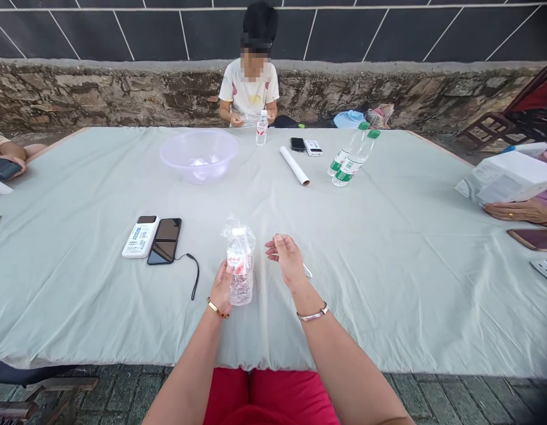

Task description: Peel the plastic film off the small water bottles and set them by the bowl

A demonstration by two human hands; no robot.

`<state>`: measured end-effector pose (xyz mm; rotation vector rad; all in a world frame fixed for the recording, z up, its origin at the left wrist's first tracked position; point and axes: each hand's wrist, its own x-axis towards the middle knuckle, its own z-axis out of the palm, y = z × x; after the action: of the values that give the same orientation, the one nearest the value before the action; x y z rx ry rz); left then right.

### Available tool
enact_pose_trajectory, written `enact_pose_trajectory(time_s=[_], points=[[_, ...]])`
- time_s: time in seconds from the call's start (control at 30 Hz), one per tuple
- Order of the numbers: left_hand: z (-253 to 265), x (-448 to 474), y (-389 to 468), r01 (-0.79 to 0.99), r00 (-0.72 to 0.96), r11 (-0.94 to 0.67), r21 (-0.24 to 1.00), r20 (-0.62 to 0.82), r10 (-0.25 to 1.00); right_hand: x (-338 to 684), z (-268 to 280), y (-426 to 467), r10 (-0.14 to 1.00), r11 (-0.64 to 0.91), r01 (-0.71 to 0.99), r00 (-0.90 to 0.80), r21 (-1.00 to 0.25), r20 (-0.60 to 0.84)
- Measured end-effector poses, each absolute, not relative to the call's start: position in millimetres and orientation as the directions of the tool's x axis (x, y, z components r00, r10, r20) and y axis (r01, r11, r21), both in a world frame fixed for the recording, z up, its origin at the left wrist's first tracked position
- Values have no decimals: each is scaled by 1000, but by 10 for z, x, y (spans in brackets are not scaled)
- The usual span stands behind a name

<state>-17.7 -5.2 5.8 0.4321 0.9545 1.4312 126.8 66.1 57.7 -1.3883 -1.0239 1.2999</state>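
My left hand (222,287) is closed around the lower left side of a small water bottle (238,265) with a red and white label. Crinkled clear plastic film surrounds the bottle and bunches above its cap. The bottle stands upright, close to the front of the table. To its right, apart from it, my right hand (285,258) is raised with fingers loosely bent and spread, and I see nothing in them. A small white object (307,271) shows partly behind my right wrist; its kind is hidden.
A cloth-covered table (388,283) bears a power bank (141,237), phone (165,241), purple basin (199,154), white roll (294,166) and two green-capped bottles (350,162). Across sits a person (250,88) behind another bottle (261,128). At right, another person's hand (518,211) holds a white box (512,175).
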Motion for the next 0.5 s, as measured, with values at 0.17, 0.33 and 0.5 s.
enact_pose_trajectory(time_s=[0.17, 0.33, 0.5], points=[[60, -151, -49, -606, -125, 126, 785, -251, 960, 1132, 534, 583, 998, -1, 265, -55, -964, -16], [59, -158, -49, -613, 7, 190, 767, -235, 972, 1196, 496, 594, 998, -59, 168, 32, -984, -54], [49, -173, -52, -644, 96, 266, 717, -270, 958, 1277, 439, 692, 994, -84, 96, 82, -992, -76]])
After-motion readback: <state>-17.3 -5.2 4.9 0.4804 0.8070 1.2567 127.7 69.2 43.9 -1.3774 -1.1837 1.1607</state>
